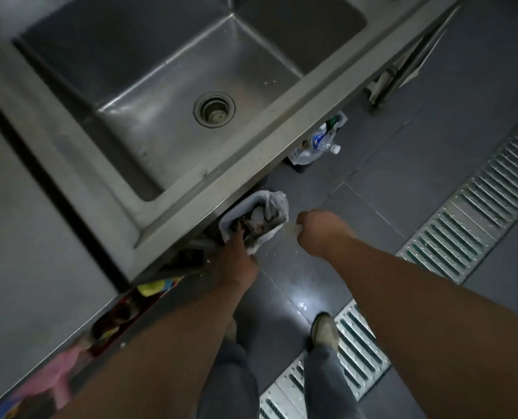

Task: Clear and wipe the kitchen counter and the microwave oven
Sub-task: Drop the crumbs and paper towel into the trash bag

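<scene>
Both bare forearms reach mid-frame: left hand (pixel 236 261) reaches into a white-lined waste bin (pixel 256 216), grip hidden; right hand (pixel 318 228) fists a pale scrap (pixel 294 229) below the steel sink (pixel 176 164).

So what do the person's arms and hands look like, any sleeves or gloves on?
Both forearms are bare up to the frame edge, with no sleeves showing. The left hand and right hand wear no gloves; no watch or bracelet is visible. The view is too blurred to tell about rings.
</scene>
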### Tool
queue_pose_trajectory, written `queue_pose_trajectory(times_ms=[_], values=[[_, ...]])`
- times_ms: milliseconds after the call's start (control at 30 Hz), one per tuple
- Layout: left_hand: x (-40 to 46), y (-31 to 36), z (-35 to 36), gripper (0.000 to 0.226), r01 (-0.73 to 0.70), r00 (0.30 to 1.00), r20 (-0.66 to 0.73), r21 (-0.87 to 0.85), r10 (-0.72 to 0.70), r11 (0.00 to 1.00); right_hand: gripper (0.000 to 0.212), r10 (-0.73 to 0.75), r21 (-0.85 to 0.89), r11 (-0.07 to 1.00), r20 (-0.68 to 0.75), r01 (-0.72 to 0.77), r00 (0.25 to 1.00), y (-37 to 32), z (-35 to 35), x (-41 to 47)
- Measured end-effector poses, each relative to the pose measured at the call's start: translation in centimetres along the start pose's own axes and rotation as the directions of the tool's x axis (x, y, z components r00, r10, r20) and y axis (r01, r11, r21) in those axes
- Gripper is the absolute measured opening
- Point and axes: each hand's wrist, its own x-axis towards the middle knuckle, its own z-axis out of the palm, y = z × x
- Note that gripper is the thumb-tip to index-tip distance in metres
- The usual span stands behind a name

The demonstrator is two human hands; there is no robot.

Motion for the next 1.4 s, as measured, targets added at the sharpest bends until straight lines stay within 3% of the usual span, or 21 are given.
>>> queue_pose_trajectory(times_ms=[200, 400, 533, 667, 800, 1000, 1133, 1267, 1400], values=[[-9.4, 2.2, -10.4, 0.035, -0.075, 0.992, 0.105, 0.039, 0.07, 0.996, 0.023, 0.044, -0.094, 0.995, 0.1, -0.035, 0.994, -5.9, -7.2, -9.4], [-16.7, 1.1, -18.4, 0.03, -0.099, 0.957, 0.28, 0.071, 0.076, 0.992, 0.028, 0.055, -0.141, 0.989, 0.113, -0.038, 0.992, -11.8, -11.4, -15.6], [-19.3, -0.4, -23.5, 0.031, -0.189, 0.922, 0.366, 0.141, 0.127, 0.972, 0.037, 0.01, -0.147, 0.989, 0.117, 0.007, 0.993, -17.2, -13.5, -17.6], [-19.6, -2.7, -29.0, 0.029, -0.173, 0.921, 0.375, 0.164, 0.101, 0.971, 0.02, -0.041, -0.201, 0.977, 0.116, 0.064, 0.992, -22.2, -15.0, -18.3], [-19.4, -4.4, -33.8, 0.033, -0.135, 0.952, 0.289, 0.105, 0.1, 0.985, 0.024, -0.104, -0.275, 0.952, 0.135, 0.138, 0.985, -27.4, -16.6, -17.8], [-19.8, -9.1, -37.6, 0.036, 0.017, 0.98, 0.199, 0.017, -0.02, 1.0, 0.037, -0.26, -0.33, 0.896, 0.153, 0.297, 0.953, -34.5, -18.1, -15.7], [-21.4, -13.0, -40.4, 0.039, 0.218, 0.97, 0.12, -0.054, -0.21, 0.974, 0.036, -0.372, -0.413, 0.801, 0.225, 0.434, 0.9, -39.2, -18.4, -13.6], [-26.4, -17.1, -41.0, 0.04, 0.47, 0.878, -0.004, -0.174, -0.478, 0.865, 0.033, -0.464, -0.496, 0.622, 0.39, 0.606, 0.795, -43.4, -17.2, -12.2], [-32.6, -19.4, -39.4, 0.037, 0.629, 0.757, -0.033, -0.234, -0.653, 0.741, 0.011, -0.56, -0.529, 0.444, 0.466, 0.723, 0.685, -48.6, -15.7, -12.1]])
